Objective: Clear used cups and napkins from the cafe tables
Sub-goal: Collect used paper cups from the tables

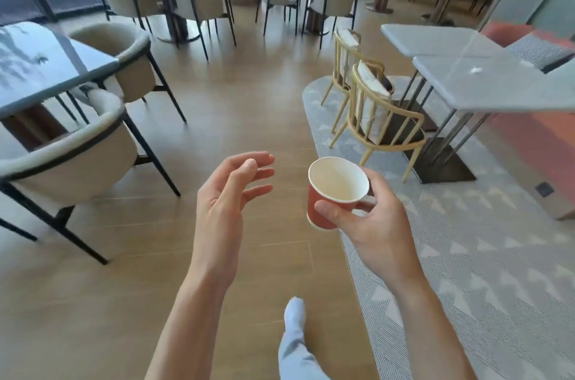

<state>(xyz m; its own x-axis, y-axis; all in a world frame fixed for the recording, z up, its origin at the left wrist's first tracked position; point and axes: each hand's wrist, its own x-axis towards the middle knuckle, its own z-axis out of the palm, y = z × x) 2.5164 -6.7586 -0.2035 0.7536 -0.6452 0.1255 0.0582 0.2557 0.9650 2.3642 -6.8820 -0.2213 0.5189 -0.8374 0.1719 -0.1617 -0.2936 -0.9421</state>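
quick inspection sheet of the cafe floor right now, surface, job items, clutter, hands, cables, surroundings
surface: wooden floor underfoot, patterned grey rug on the right
job's things: one orange paper cup, white inside, looks empty, held upright off any table
clutter: small white scrap on the light table at right; too small to tell if it is a napkin
grippers: left hand holds nothing, fingers relaxed; right hand grips the cup by its side
cables: nothing seen
surroundings: dark glossy table with beige chairs on the left, yellow-framed chairs by the light table, more tables and chairs further back
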